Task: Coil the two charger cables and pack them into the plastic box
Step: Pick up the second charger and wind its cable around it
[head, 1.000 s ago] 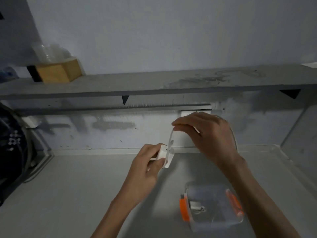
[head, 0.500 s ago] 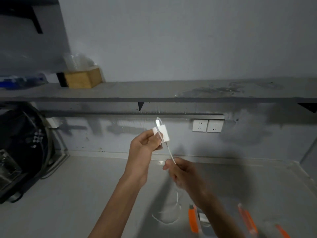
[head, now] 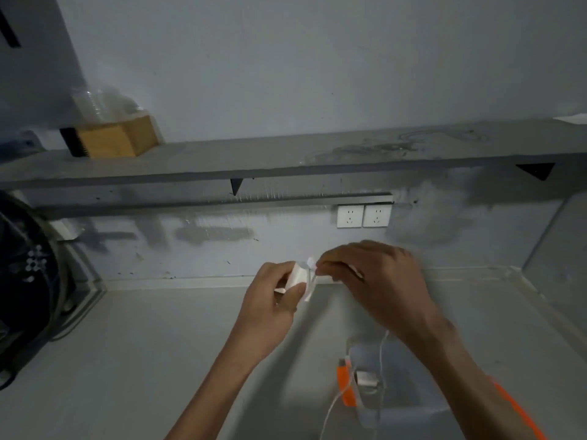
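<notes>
Your left hand [head: 273,301] grips the white charger adapter [head: 298,277] above the counter [head: 152,344]. Your right hand [head: 378,281] pinches its cable [head: 381,354] just beside the adapter. The slack hangs over the plastic box [head: 403,376], which holds another charger [head: 367,379].

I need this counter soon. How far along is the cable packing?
Done: one white charger lies in the plastic box. In hand: the left hand grips the second charger block while the right hand pinches its cable beside it; a loose length hangs down over the box. Left: finish coiling, then put it in the box.
</notes>
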The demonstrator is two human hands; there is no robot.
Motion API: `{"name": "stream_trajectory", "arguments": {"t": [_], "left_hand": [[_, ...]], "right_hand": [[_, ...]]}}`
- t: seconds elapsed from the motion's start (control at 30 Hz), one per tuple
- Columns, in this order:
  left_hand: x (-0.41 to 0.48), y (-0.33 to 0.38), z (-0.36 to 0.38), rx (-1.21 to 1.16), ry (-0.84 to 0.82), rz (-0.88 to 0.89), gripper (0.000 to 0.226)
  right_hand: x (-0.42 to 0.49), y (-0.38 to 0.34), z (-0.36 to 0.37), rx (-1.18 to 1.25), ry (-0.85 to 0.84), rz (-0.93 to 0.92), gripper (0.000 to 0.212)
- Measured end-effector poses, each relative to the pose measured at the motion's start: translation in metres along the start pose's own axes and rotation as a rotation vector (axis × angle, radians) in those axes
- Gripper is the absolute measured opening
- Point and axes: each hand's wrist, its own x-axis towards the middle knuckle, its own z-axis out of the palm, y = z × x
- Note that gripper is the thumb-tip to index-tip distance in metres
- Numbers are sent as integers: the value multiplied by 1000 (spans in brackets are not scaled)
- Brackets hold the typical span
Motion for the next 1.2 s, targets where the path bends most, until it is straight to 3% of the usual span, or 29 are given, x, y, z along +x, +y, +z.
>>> {"name": "stream_trajectory", "arguments": {"t": [0.13,0.3,0.33,0.43,0.53,0.6,0.77,0.83,0.9,1.0,1.1,1.2], "left_hand": [[-22,19,-13,66,-107,158,26],[-25,39,-33,1,-222,131,29],[-24,41,-36,-38,-209,141,29],[-13,39,-39,-250,-112,83,26],[7,26,-31,-593,21,-107,22],[18,15,-23,-673,82,-193,20],[31,-11,-16,-674,235,-239,19],[36,-20,-20,-553,303,-194,21],[38,-28,-25,-381,300,-154,21],[25,-34,-22,-113,145,-68,23],[1,-27,-18,-75,-73,-6,33],[-16,-13,-25,-114,-194,105,32]], "right_hand": [[16,20,-5,135,51,-39,19],[24,35,17,615,-42,259,8],[22,36,26,706,-75,336,5],[-1,30,59,856,-142,507,31],[-29,4,87,936,-183,607,31],[-40,-9,94,970,-159,653,24],[-55,-27,83,961,-352,643,22],[-62,-32,74,945,-444,643,23],[-63,-33,62,779,-425,556,19],[-45,-24,35,390,-250,324,13],[-15,-9,12,51,-79,93,16],[6,8,4,33,-50,19,25]]}}
